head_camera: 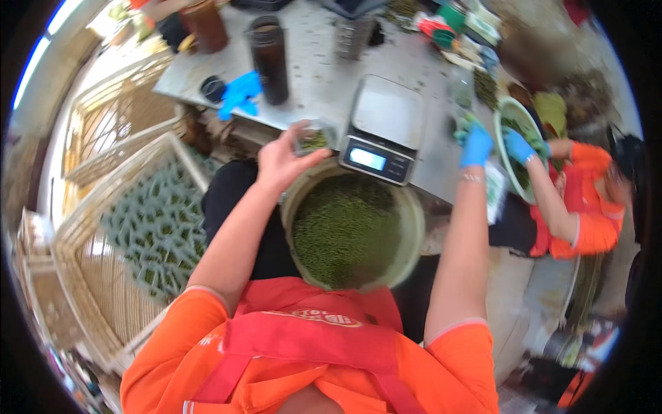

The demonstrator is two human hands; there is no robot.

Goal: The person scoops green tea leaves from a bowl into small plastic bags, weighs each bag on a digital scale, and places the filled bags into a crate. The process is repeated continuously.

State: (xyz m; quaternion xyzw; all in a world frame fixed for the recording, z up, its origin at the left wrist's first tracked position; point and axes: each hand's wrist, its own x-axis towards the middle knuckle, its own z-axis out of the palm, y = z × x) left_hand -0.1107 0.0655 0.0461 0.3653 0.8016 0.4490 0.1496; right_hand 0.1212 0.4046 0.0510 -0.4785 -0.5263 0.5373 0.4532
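My left hand (287, 158), bare, holds a small clear plastic container (314, 138) with green bits in it, at the table's near edge left of the digital scale (375, 160). The scale's display is lit and its metal plate (388, 111) is bare. My right hand (476, 145), in a blue glove, reaches to the right of the scale, beside a clear bag or container (462, 93); its fingertips are blurred, with something green at them. Between my legs stands a round bucket (418, 233) full of small green leaf-like pieces (341, 227).
A blue glove (240, 95), a black lid (212, 88) and a dark bottle (269, 62) are on the metal table (315, 77). At left, a woven tray (98, 279) holds many filled small bags (155, 222). A co-worker (584, 196) at right handles a green basin (517, 155).
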